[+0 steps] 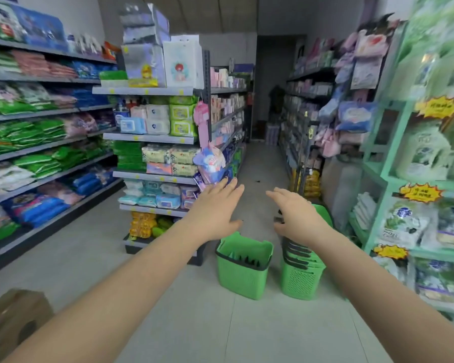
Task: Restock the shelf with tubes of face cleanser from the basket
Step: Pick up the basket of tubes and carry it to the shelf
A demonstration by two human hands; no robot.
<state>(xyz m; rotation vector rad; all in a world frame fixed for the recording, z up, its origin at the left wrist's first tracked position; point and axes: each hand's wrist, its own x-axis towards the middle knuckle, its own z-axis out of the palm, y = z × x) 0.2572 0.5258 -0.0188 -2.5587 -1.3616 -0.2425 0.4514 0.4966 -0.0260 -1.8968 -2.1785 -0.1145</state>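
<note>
Apparently nothing is restocked yet: both hands, left and right, reach out spread and holding nothing above the green basket at lower centre.

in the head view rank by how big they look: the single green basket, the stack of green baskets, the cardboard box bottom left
1. cardboard box, though it is nearest the camera and cut off by the frame
2. single green basket and stack of green baskets: alike, not ranked

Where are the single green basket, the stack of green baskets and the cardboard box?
single green basket (pixel 240 277), head view, on its front wall.
stack of green baskets (pixel 300 284), head view, on the perforated front wall.
cardboard box (pixel 8 318), head view, on its near side.
</note>
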